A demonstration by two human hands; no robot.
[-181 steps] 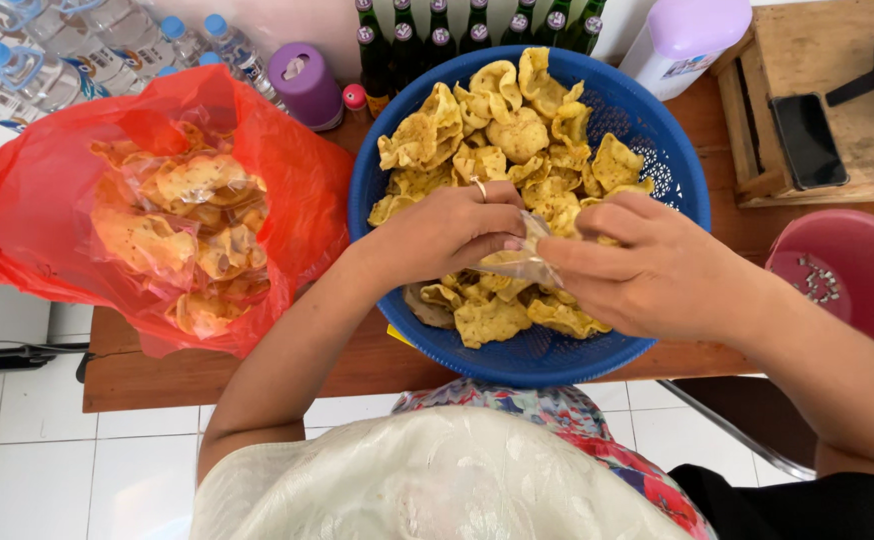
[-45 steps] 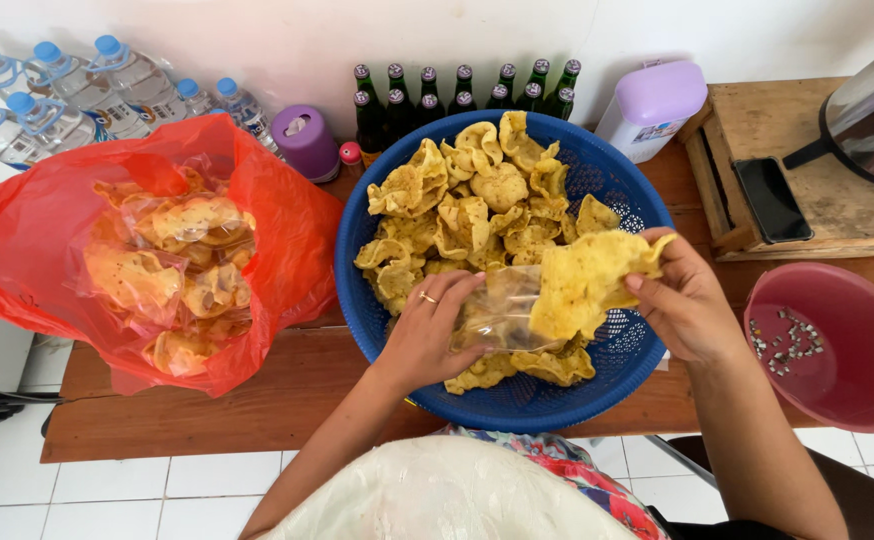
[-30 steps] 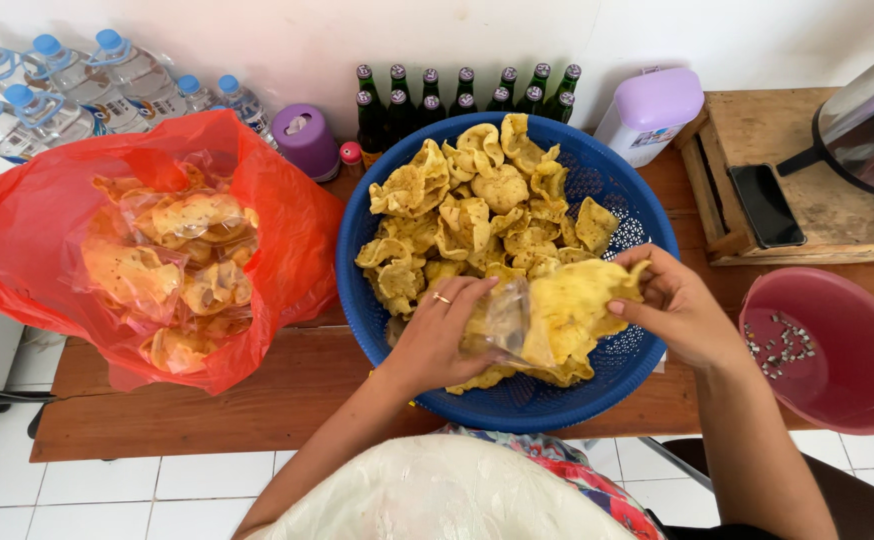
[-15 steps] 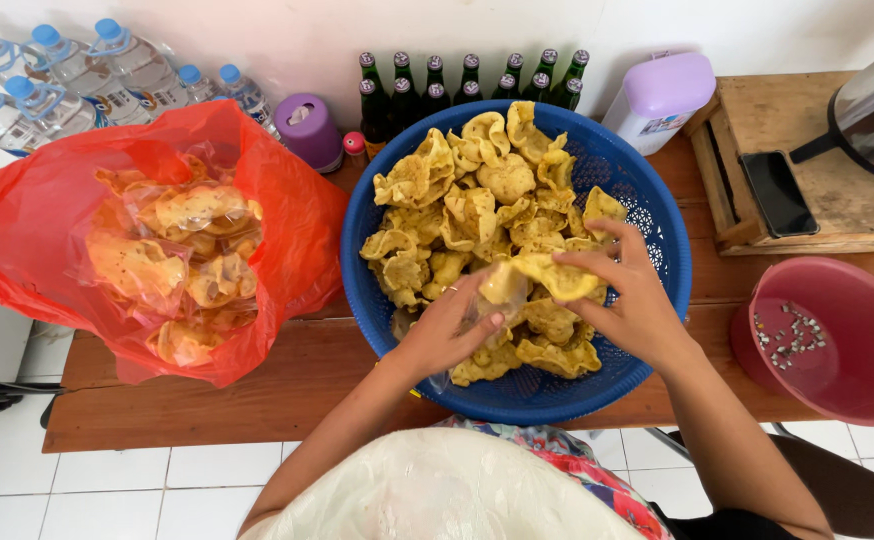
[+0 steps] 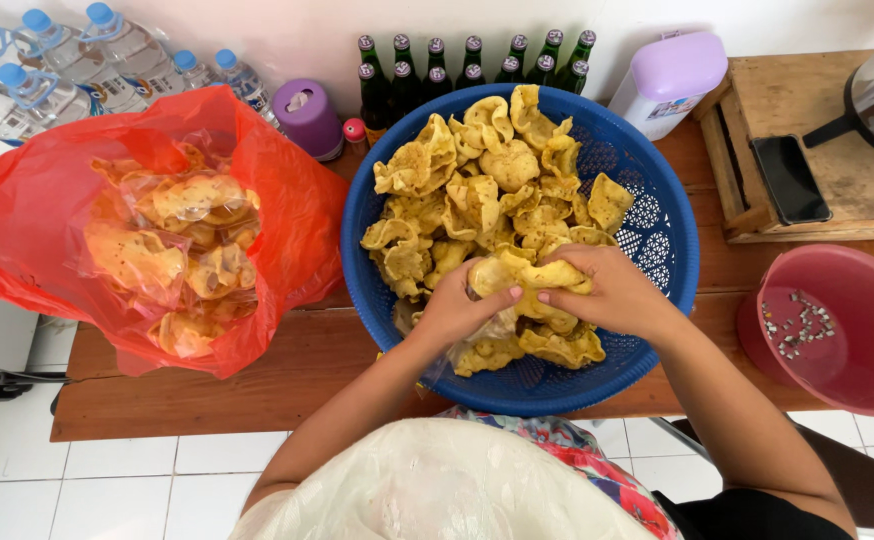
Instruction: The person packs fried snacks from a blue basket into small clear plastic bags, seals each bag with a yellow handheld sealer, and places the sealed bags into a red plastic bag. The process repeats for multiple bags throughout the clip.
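A round blue plastic basket [image 5: 657,215] on a wooden table holds a heap of yellow fried crackers [image 5: 477,190]. Low over its near side, my left hand [image 5: 452,312] grips a small clear plastic bag [image 5: 497,325] partly filled with crackers. My right hand [image 5: 612,295] presses a few crackers [image 5: 532,275] onto the bag's mouth, fingers curled over them. Both hands touch the same cluster of crackers. The bag's lower part is hidden among the crackers beneath.
A large red plastic bag [image 5: 287,215] at the left holds several packed cracker bags [image 5: 182,250]. Water bottles [image 5: 77,60], dark green bottles [image 5: 467,60], a purple jar [image 5: 307,115] and a lilac-capped container [image 5: 672,80] line the back. A pink basin [image 5: 847,375] and wooden tray [image 5: 807,110] stand at right.
My right hand brought a large handful of crackers down from above the basket to the bag in my left hand. Both hands have sunk lower into the basket.
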